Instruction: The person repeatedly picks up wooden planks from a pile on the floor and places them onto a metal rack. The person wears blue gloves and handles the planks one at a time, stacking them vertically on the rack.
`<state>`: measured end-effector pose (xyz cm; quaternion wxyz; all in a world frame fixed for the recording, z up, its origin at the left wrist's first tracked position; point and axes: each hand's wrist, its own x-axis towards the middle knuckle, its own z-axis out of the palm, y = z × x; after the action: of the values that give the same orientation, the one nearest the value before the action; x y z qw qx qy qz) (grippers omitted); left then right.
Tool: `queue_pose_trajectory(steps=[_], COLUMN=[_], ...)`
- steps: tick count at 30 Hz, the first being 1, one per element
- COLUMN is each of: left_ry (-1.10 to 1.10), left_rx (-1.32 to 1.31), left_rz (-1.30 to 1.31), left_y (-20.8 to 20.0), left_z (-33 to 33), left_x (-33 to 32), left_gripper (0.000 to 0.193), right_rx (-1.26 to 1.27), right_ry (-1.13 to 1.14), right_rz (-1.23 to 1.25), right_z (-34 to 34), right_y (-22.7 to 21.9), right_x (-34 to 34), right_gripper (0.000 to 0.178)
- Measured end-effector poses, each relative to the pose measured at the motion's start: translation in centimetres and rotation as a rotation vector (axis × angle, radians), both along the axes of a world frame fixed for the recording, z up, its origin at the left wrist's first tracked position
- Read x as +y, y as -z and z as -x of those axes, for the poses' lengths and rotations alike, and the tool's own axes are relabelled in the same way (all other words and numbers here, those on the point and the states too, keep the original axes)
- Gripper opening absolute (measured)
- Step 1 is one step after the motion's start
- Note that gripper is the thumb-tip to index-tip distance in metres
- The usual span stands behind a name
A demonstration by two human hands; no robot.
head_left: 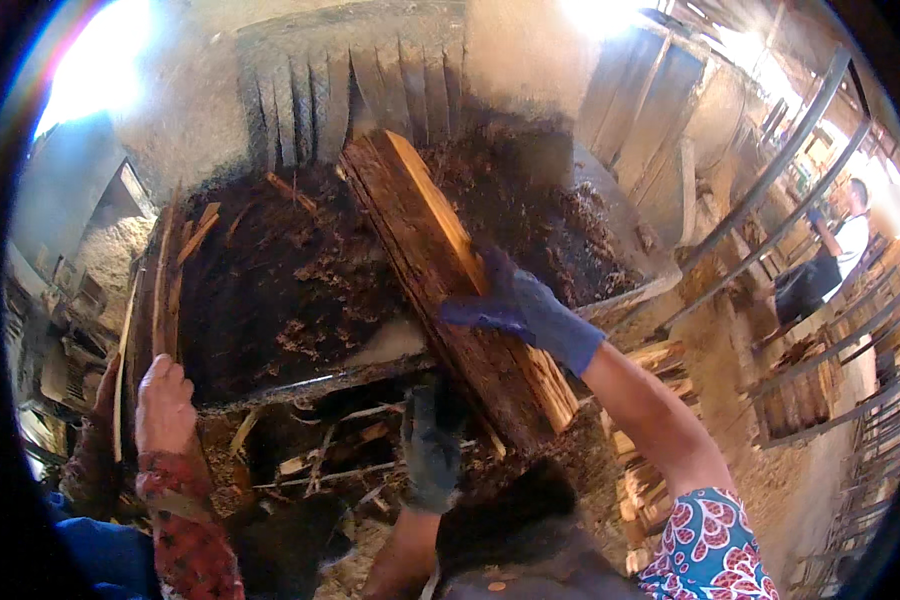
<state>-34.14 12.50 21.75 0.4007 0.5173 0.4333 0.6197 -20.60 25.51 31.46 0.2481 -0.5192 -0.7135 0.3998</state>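
A thick rough wooden slab (pixel 440 270) with dark bark-like faces and a pale split edge lies slantwise over the front edge of a metal bed (pixel 310 385). My right hand (pixel 535 310), in a blue-purple glove, grips the slab's right side, thumb stretched across its top face. My left hand (pixel 432 450), in a dark grey-green glove, is upright beside the slab's lower left edge, below the bed's rim. Its fingers are blurred, and whether they touch the wood is unclear. The slab's far end reaches close to a row of hanging dark flaps (pixel 360 95).
Dark shredded bark (pixel 300 270) covers the bed. At the left, another person's bare hand (pixel 165 400) is at upright wood strips (pixel 165 290). Split wood (pixel 650 370) is piled below right. Curved metal bars (pixel 770 190) stand at right, with a distant person (pixel 840 245) beyond.
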Motion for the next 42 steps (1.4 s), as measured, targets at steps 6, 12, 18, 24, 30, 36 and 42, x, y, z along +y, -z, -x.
queue_pose_trajectory(steps=[6, 12, 18, 24, 30, 36, 42], left_ry=[0.499, 0.517, 0.391, 0.570, 0.429, 0.517, 0.462], left_rx=[-1.020, -0.742, -0.884, -0.613, -0.338, -0.638, -0.195], left_rz=[0.669, 0.520, 0.937, 0.565, 0.660, 0.873, 0.670], left_y=[3.0, 5.0, 4.3, 11.9, 12.5, 3.5, 6.3], left_z=[-2.1, -1.2, -0.5, -0.7, -0.4, -1.9, -6.1], left_x=[2.7, 0.4, -2.9, -5.4, -8.2, -8.5, -9.2], left_gripper=[0.045, 0.048, 0.056, 0.044, 0.041, 0.064, 0.056], right_rx=[0.413, 0.709, 0.749, 0.498, 0.677, 0.466, 0.649], right_ry=[-0.005, 0.309, 0.473, -0.047, -0.110, 0.089, 0.242], right_rz=[0.134, 0.202, 0.373, -0.015, -0.305, 0.255, 0.659], right_z=[-5.1, -7.6, -11.8, -2.8, -1.0, -7.8, -10.5], right_y=[2.9, 5.0, 7.3, -3.6, -4.5, 8.1, 12.5], right_x=[-1.9, -5.5, -9.8, -1.3, -0.2, -10.7, -11.8], right_gripper=[0.094, 0.080, 0.056, 0.051, 0.036, 0.062, 0.051])
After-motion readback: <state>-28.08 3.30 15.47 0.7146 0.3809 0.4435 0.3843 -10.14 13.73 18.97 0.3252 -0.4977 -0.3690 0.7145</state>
